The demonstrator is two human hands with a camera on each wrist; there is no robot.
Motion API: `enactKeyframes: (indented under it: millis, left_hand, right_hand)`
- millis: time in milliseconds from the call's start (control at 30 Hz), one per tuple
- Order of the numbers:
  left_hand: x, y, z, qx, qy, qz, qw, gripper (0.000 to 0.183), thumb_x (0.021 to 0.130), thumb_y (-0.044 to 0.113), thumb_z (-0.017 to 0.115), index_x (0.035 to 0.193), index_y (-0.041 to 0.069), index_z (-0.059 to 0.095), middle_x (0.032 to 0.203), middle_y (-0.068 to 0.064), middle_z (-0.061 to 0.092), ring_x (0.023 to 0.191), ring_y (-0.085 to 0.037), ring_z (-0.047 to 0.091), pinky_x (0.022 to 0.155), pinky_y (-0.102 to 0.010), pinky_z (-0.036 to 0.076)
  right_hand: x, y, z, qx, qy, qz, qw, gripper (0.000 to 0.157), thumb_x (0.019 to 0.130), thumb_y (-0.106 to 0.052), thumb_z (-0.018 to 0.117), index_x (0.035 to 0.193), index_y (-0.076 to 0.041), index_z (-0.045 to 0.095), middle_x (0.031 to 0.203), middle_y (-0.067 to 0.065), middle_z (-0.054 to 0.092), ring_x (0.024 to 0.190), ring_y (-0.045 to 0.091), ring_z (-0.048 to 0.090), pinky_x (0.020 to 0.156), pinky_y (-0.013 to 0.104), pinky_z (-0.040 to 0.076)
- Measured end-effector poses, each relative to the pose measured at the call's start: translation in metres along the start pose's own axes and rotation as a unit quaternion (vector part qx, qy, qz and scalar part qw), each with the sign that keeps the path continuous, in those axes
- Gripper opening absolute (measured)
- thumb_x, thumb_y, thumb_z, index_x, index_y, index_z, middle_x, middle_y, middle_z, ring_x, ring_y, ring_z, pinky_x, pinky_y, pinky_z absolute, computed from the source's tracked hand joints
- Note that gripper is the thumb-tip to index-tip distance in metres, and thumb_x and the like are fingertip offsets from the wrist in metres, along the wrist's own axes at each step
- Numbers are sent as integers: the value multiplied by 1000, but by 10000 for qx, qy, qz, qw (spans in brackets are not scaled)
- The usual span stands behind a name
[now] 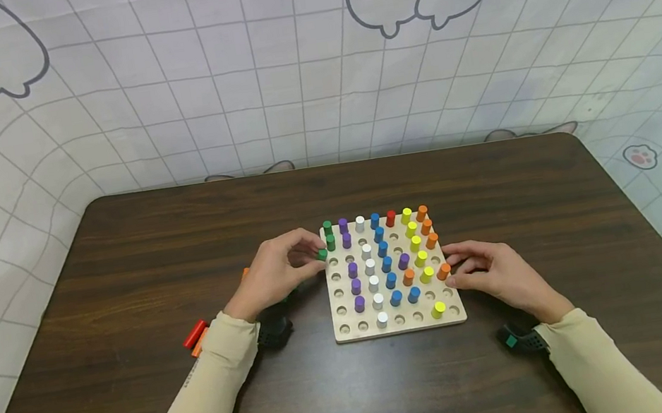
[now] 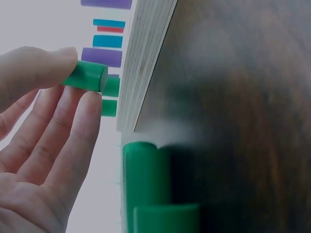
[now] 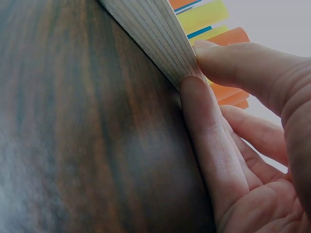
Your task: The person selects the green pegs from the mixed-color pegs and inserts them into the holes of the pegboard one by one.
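Note:
My left hand [image 1: 279,268] pinches a short green peg [image 2: 87,75] between thumb and fingers, just off the left edge of a pale wooden pegboard [image 1: 363,336]. Two green pegs stand in the board's far left corner, with holes below them in that column. At the opposite side my right hand [image 1: 498,274] holds the board's edge, its thumb at the top rim and index fingertip against the side, close to an orange peg [image 1: 443,271]. Purple, white, blue, red, yellow and orange pegs stand upright in the other columns.
A red peg [image 1: 195,334] and an orange peg [image 1: 200,342] lie on the dark wooden table [image 1: 150,241], beside the left sleeve. Loose green pegs [image 2: 146,179] lie under the left hand. A white gridded cloth [image 1: 274,86] hangs behind the table.

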State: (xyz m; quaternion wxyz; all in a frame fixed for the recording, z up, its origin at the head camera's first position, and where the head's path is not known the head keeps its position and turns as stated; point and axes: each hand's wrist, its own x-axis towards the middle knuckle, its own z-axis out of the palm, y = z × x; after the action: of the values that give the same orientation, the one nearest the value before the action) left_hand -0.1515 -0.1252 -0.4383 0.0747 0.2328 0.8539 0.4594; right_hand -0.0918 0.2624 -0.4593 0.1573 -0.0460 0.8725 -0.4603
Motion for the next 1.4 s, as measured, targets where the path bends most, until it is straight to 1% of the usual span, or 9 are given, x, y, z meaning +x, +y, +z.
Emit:
enactKeyframes:
  millis: [233,400,600,867,1067,1400]
  left_hand:
    - [1,0,6,-22,117,2,9999,25,89,7,80,112,10,70,111,-7,75,101,-21,75,94,-36,64]
    - [2,3,11,-87,176,-107,9998,25,91,9,79,114,10,70,115,-8,74,105,-22,76,96,-37,63]
    - [4,3,17,-261,146,-233,9993,24,92,9,78,115,11,69,117,-9,74,108,-24,76,96,-36,63]
    - [6,0,23,-229,195,-179,9994,22,93,10,78,113,12,70,115,-8,75,108,-24,76,95,-36,63]
    - [7,0,24,-180,249,-159,9994,22,93,10,78,113,11,70,115,-8,75,109,-24,75,96,-35,63]
    - [8,0,26,-82,301,-112,9995,23,93,9,77,115,10,72,118,-7,75,111,-23,74,97,-35,62]
  right_hand:
    - [0,-1,0,-18,-3,17,10000,60,91,-35,80,143,-13,60,120,8,75,93,8,72,80,18,56]
    - [0,0,0,-37,-4,11,10000,60,91,-35,80,143,-14,60,119,7,74,92,8,72,80,19,55]
    - [-1,0,-1,-36,-16,-2,10000,61,91,-35,80,143,-13,59,120,8,74,93,7,72,81,18,55]
    - [-1,-2,-1,92,-22,83,9999,62,90,-34,82,143,-12,59,122,10,73,93,9,71,81,18,57]
    - [-1,-2,-1,265,-117,45,9996,64,88,-31,83,143,-12,58,122,11,72,93,9,71,81,19,58]
    - [0,-2,-1,202,-126,10,9997,64,88,-31,84,143,-10,58,121,12,72,93,8,71,82,18,58]
